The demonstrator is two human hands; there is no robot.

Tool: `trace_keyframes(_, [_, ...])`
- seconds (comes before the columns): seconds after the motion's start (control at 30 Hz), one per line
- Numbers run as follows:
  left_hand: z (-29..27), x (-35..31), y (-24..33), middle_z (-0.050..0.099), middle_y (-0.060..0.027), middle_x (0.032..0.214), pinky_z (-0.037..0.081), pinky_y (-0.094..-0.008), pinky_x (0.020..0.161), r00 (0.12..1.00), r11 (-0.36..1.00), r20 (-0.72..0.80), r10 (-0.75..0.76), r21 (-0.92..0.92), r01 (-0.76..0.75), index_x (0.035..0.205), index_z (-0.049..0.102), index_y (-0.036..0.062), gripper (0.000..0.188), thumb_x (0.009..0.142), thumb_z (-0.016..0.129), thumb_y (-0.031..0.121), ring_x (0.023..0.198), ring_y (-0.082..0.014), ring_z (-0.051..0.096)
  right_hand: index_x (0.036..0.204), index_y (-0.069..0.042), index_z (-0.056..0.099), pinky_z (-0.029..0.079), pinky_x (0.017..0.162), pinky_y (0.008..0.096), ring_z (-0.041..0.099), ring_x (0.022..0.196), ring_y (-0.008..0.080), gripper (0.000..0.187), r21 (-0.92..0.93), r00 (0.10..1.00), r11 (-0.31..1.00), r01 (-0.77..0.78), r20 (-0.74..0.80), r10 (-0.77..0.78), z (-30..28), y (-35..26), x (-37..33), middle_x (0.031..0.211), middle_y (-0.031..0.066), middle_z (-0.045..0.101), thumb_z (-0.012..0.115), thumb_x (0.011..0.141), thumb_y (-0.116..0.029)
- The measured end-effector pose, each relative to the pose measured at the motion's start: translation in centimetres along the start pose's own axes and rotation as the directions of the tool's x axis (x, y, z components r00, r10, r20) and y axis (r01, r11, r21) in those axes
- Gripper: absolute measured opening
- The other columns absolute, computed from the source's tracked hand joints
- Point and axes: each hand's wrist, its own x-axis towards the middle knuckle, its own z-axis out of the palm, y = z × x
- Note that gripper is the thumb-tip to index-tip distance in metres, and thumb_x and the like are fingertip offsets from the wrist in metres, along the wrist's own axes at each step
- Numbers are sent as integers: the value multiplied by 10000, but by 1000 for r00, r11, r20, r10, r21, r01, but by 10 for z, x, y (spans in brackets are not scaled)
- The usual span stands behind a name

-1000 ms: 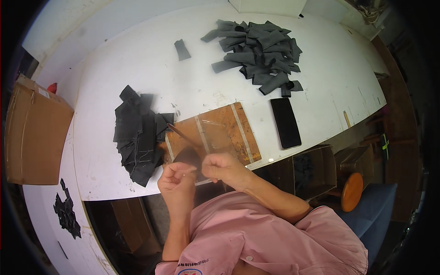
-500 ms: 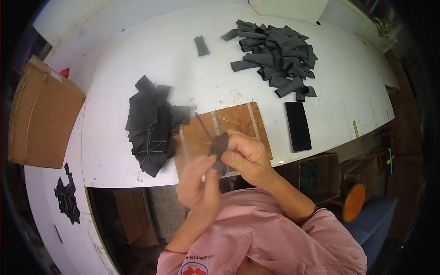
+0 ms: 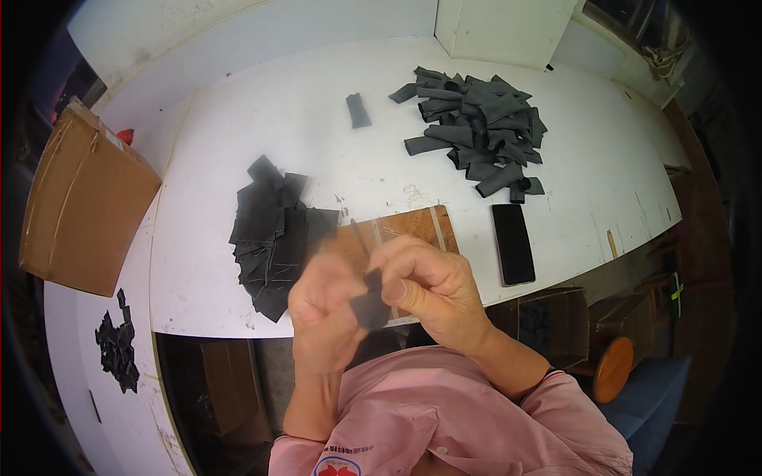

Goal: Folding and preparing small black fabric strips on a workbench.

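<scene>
Far left of frame: brown cardboard box; below it, a small heap of black scraps on a side surface. Left of centre on the white table: flat stack of black fabric pieces. Centre-low: left hand and right hand raised close to the camera, fingers curled and pressed together, pinching a small black fabric piece between them. Hands have lifted up off the wooden board since a second ago, piece now in the air. A thin dark tool sticks up near them. Upper centre: lone grey strip. Upper right: pile of rolled grey strips. Right of board: black phone.
</scene>
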Motion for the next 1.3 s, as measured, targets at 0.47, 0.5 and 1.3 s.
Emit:
trace_keyframes(0.47, [-18,42,9,543,-85,841,242,-202,328,944,783,104,-313,-534,319,1227,361,24,368,867,363,99,371,-62,318,672,-48,510,298,441,168,377,497,35,257,106,911,919,-379,216,351,-24,19,63,564,-23,454,542,834,-245])
trace_keyframes(0.5, [-19,45,9,543,-85,841,242,-202,328,944,783,98,-315,-535,317,1227,361,24,368,867,363,99,371,-62,318,672,-48,510,298,441,168,377,497,35,257,109,909,917,-383,218,354,-22,20,65,564,-23,454,542,834,-245])
trace_keyframes(1.3, [-44,39,-10,551,-69,815,261,-167,320,916,715,-20,-401,-632,300,1186,426,63,346,841,402,56,364,-31,309,640,-36,498,292,470,182,364,527,21,244,-24,896,911,-412,171,410,-29,46,70,589,-45,450,528,837,-179])
